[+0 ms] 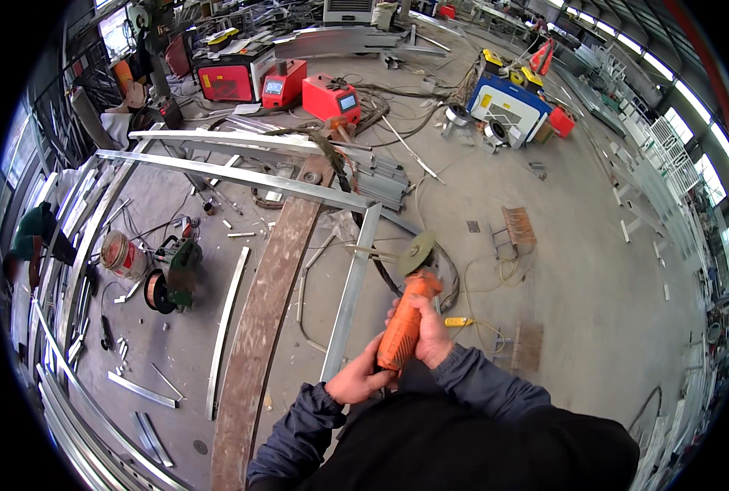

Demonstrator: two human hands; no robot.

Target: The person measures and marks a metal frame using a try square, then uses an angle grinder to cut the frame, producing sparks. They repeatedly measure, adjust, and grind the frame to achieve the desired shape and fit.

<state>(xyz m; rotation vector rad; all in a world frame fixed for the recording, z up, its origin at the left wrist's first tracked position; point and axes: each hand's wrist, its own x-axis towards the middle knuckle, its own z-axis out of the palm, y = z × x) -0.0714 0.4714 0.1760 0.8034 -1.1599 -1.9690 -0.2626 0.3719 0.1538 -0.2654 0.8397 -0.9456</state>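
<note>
An orange angle grinder point(401, 331) with a round green disc point(418, 252) is gripped in both my hands, its disc pointing away from me. My left hand point(360, 372) wraps the rear end of its body. Farther forward, my right hand point(432, 329) closes around the body near the orange head. Just left of the grinder runs a silver metal bar point(352, 286), part of a welded frame point(242, 173). The disc is close to the bar's far corner; whether it touches the metal I cannot tell.
A brown plank point(270, 303) lies left of the bar. Beyond the frame stand red machines point(329, 100) with cables and a blue and white machine point(508, 110). A bucket point(121, 254) and a wire spool point(158, 290) sit at left. A yellow plug point(459, 322) lies right.
</note>
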